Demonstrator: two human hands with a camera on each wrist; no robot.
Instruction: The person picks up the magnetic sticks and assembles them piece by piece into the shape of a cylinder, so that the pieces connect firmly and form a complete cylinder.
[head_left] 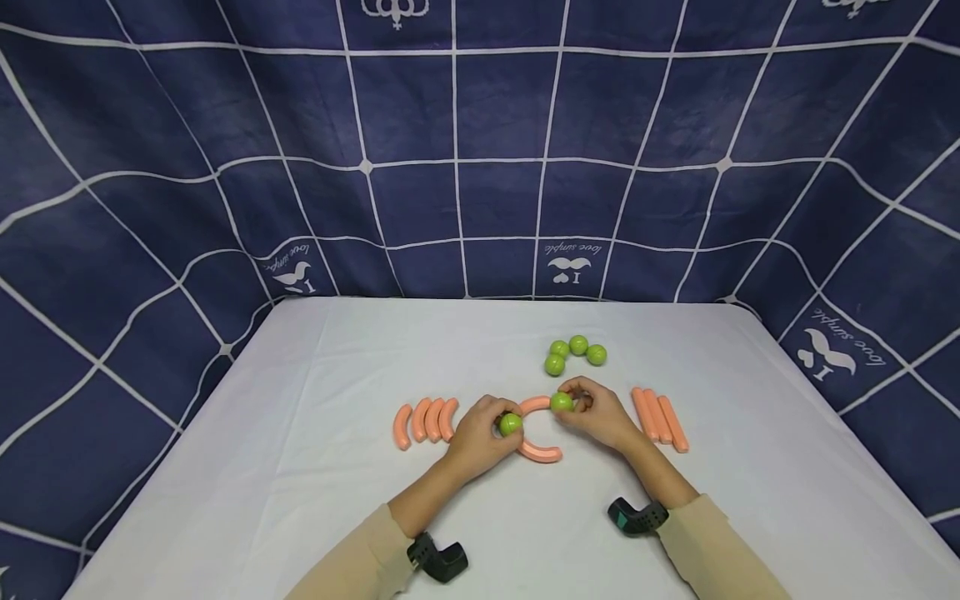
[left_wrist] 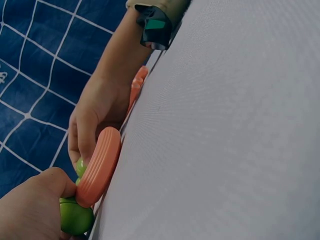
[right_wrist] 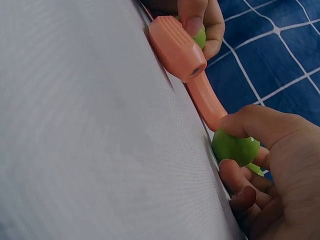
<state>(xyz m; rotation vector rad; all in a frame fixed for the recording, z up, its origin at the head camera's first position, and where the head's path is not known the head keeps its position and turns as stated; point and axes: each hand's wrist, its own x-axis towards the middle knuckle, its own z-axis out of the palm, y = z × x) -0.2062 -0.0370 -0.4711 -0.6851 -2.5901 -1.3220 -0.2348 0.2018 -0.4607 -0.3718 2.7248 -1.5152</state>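
Observation:
My left hand (head_left: 480, 433) pinches a green ball (head_left: 511, 424) between two curved orange-pink tubes. One curved tube (head_left: 536, 404) arches at the far side, from near that ball toward a second green ball (head_left: 561, 402). My right hand (head_left: 600, 414) holds this second ball between thumb and fingers; in the right wrist view the far tube (right_wrist: 206, 102) reaches up to the ball (right_wrist: 235, 148). The nearer curved tube (head_left: 542, 453) lies by the left ball, its other end free, with a small hole in the end face. Fingers partly cover where tubes and balls meet.
Several curved tubes (head_left: 433, 419) stand in a row left of my left hand. Three straight tubes (head_left: 651, 415) lie side by side on the right. Beyond my hands, several green balls (head_left: 578, 345) sit clustered on the white-covered table (head_left: 360, 358). A dark blue checked curtain (head_left: 495, 200) surrounds it.

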